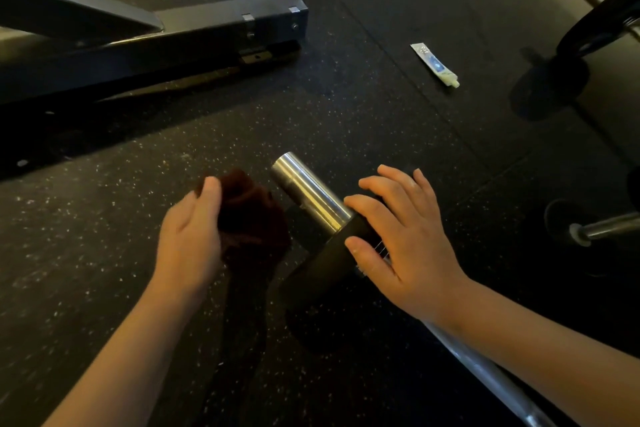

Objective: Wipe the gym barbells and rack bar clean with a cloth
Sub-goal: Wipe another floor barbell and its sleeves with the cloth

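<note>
A barbell lies on the dark speckled floor, its shiny steel sleeve end [306, 191] pointing up-left and a black weight plate [325, 267] on it. The bar's shaft [485, 374] runs off toward the lower right. My right hand [398, 229] rests with spread, straight fingers on the plate's top edge by the sleeve. My left hand [194, 236] grips a bunched dark brown cloth [249, 218] just left of the sleeve; the cloth is not touching the steel.
A black rack base beam [207, 35] lies across the upper left. A small white tube [434, 63] lies on the floor at upper right. Two more barbells with plates sit at the right edge, one high [588, 28], one lower [602, 227].
</note>
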